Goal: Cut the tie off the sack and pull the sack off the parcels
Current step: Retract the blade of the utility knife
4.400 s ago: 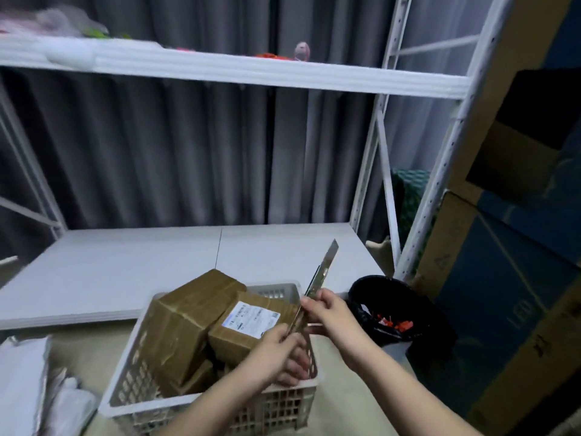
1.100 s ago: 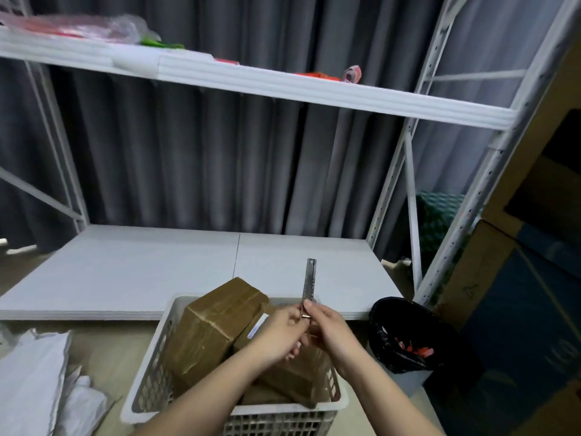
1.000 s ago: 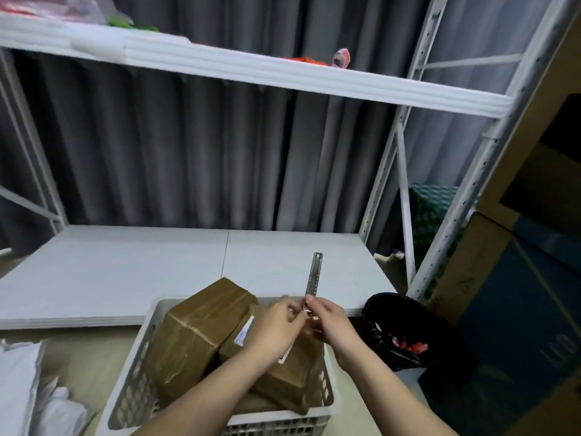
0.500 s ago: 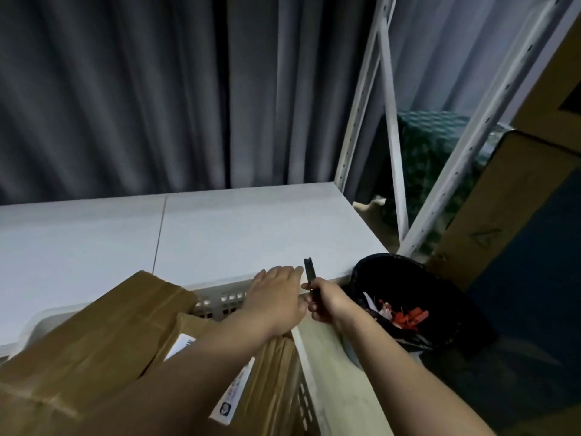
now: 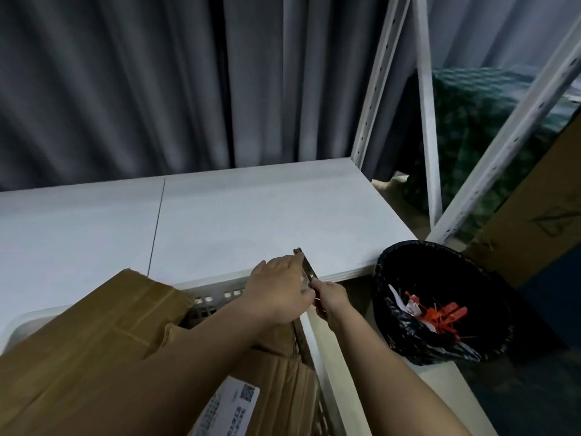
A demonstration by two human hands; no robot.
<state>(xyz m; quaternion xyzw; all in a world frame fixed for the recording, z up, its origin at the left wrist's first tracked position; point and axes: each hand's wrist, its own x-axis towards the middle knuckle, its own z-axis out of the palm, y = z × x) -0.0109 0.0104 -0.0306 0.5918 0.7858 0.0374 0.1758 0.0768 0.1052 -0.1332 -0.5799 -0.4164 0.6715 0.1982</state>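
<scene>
A: Grey curtains [image 5: 141, 83] hang behind a white surface [image 5: 239, 215], and two white shelf posts [image 5: 375, 80] stand at its right end.

B: How many parcels?

A: I count two brown parcels [image 5: 94, 357] in one white basket [image 5: 217, 294] — one large on the left, one with a printed label [image 5: 232, 407] lower down. The sack and its tie I cannot see.

B: And the hands?

A: The right hand [image 5: 330, 302] has its fingers clenched on a metal cutter [image 5: 306, 269]. The left hand [image 5: 279, 294] lies flat against the blade, fingers stretched out, grasping nothing.

B: Anything around?

A: One black bin [image 5: 440, 265] stands right of the basket — red ties [image 5: 437, 313] lie inside. The left forearm covers part of the parcels.
</scene>
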